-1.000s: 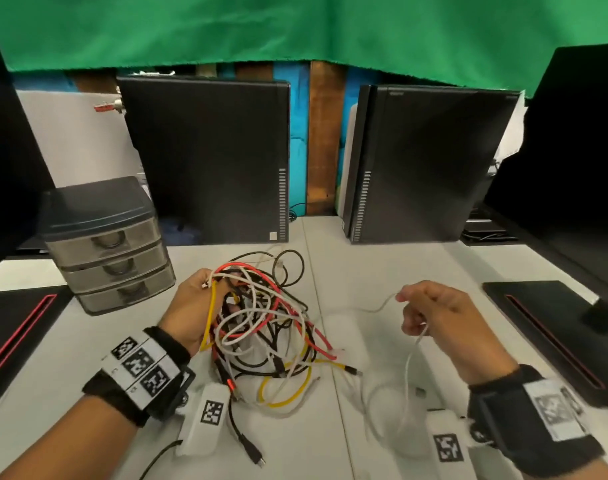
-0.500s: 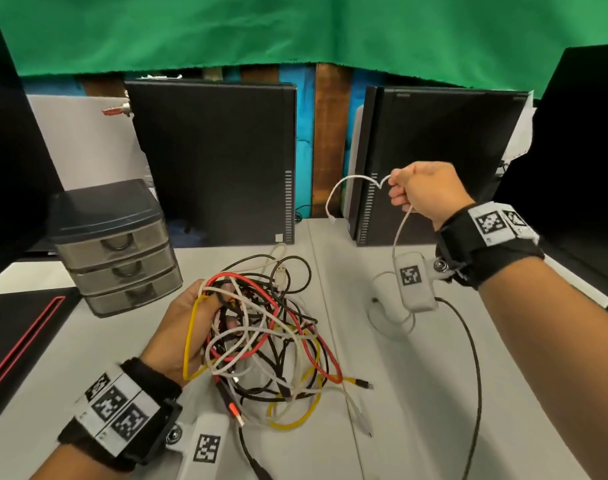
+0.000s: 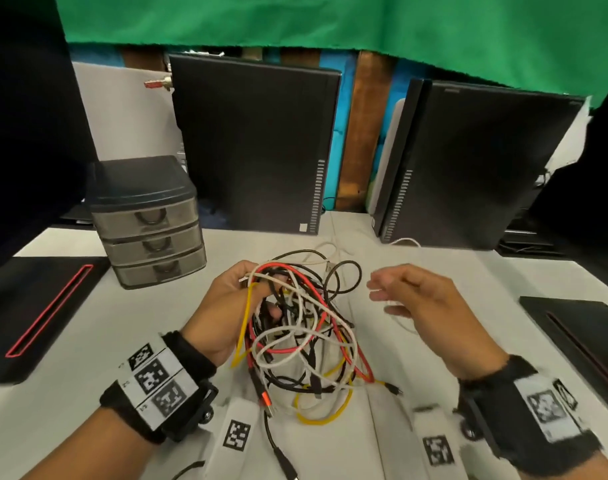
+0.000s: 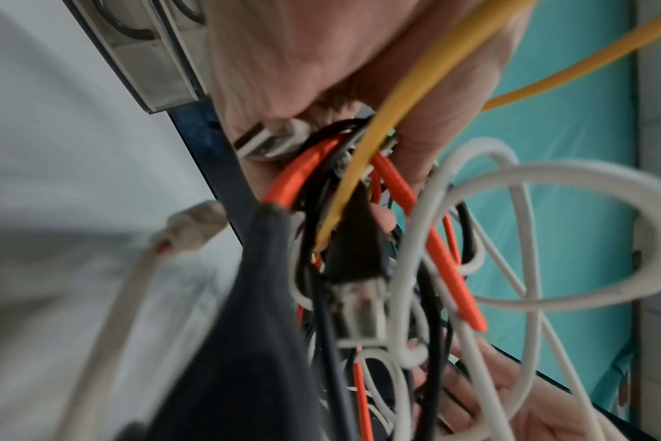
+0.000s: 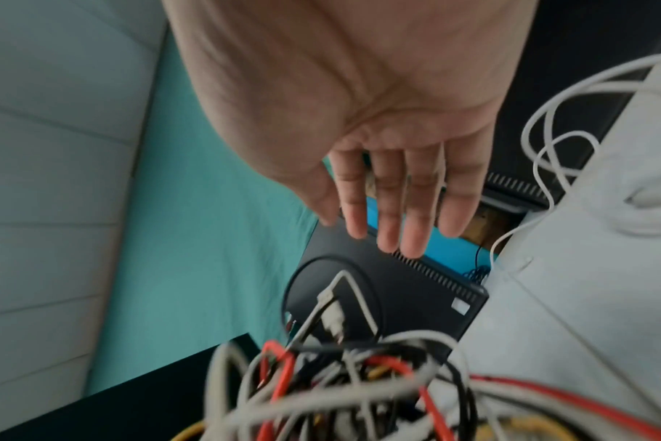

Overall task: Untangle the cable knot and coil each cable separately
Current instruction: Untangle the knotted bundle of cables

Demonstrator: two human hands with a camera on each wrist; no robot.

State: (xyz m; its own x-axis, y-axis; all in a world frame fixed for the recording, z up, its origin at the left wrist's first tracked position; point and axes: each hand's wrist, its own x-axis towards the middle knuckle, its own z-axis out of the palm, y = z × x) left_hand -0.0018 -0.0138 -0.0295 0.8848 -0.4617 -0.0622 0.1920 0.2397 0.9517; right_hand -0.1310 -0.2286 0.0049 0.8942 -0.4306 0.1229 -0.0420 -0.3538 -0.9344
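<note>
Right hand (image 3: 423,306) back down from raised pull beside tower, thin white cable (image 5: 548,143) dropped toward desk's far edge. Fingers now straight, apart, holding nothing. Left hand (image 3: 226,306) clamped round top of cable knot (image 3: 306,334) at desk centre, lifting it. Knot sits just left of our right hand, strands hanging toward near edge. We judge right hand reaches leftward for next strand.

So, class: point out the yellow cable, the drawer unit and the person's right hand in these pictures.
yellow cable (image 3: 244,318): head view, on its strand below the left fingers.
drawer unit (image 3: 146,220): head view, on its top drawer front.
right hand (image 5: 363,98): right wrist view, on the open palm.
</note>
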